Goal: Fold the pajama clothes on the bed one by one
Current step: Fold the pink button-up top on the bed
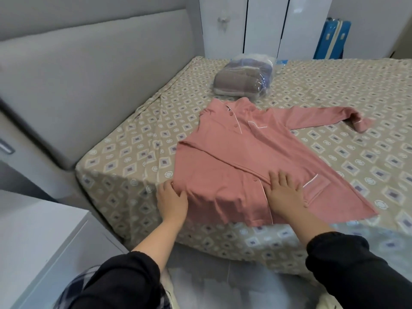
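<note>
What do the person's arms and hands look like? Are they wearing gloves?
No gloves. The left hand and the right hand are bare, with no ring or watch showing. Each arm wears a long black sleeve, the left sleeve and the right sleeve, bunched up partway along the forearm so the wrists are uncovered.

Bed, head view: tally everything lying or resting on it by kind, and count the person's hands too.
pink pajama top: 1
clear plastic bag of folded clothes: 1
hands on the top: 2 (left hand, right hand)
Total: 4
</note>
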Motion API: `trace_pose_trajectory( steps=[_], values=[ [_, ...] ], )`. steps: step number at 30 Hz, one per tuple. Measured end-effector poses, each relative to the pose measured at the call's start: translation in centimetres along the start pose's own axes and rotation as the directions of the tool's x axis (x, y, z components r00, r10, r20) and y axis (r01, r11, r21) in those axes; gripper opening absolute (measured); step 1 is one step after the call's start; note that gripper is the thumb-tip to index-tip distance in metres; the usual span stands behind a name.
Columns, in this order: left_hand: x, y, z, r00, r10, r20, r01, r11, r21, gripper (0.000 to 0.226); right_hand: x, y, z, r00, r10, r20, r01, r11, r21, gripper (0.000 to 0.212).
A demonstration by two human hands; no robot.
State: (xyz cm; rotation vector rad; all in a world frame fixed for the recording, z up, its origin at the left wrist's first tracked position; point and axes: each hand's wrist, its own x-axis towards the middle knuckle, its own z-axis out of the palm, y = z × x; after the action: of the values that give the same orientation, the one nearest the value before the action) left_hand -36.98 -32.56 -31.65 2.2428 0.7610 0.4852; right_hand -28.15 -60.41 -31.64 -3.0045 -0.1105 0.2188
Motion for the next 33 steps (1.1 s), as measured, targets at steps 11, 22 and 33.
trace_pose_trajectory(
  steps=[11,22,33],
  values=[
    [0.7,-1.8,-2.8,0.934,-0.325,0.149,0.327,0.945,0.010,0.008,-0.9,0.7,-0.4,0.997,-0.048,0.054,0.048,0.999,0.001,0.061],
    [0.1,8.2,2.8,0.887,0.368,0.280,-0.434,0.870,0.233,0.062,2.3,1.8,-3.8,0.992,-0.100,0.081,0.089,0.988,0.122,0.041],
    [6.4,17.8,15.4,0.780,0.329,0.532,-0.498,0.842,0.210,0.059,10.7,6.7,-5.5,0.977,0.019,-0.212,0.048,0.950,0.308,0.039]
  ],
)
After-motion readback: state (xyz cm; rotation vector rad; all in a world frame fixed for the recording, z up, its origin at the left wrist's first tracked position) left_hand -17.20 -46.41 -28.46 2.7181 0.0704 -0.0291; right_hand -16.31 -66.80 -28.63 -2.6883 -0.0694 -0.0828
